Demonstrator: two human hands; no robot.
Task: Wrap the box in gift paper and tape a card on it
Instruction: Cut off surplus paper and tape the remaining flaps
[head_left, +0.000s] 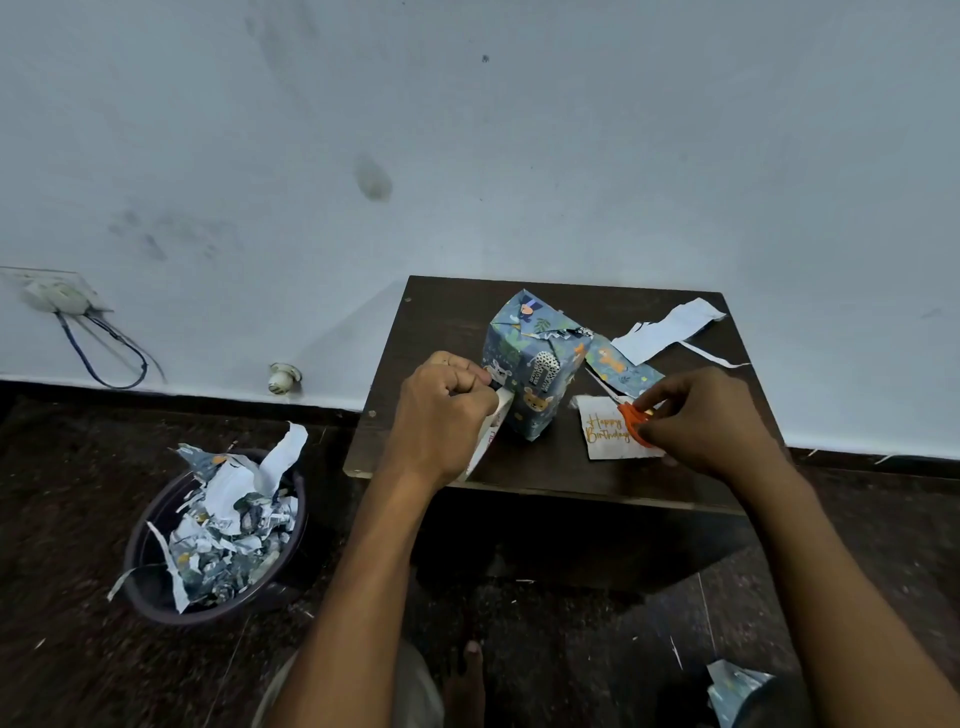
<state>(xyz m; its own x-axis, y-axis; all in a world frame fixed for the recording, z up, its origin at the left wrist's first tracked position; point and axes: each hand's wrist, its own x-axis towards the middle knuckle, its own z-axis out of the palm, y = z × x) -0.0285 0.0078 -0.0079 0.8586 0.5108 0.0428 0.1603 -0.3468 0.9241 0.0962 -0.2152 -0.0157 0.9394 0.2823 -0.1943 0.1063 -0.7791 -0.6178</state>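
A bare home room: scuffed wall (467, 130), wall socket (54, 295), low wooden table (571, 478), dark floor (67, 519)

Both bare forearms reach fwd, sleeves not seen. Left hand (441, 415) knuckles up, fingers curled tight, pinching w/ thumb. Right hand (711, 421) palm down, fingers (652, 402) bent, pinching at the tips.

Two bare forearms are seen, with no sleeves, watches or bands worn on them. The left hand (441, 415) and right hand (706, 421) are ungloved. Beneath the left forearm, light-coloured fabric (415, 691) is worn over a knee.
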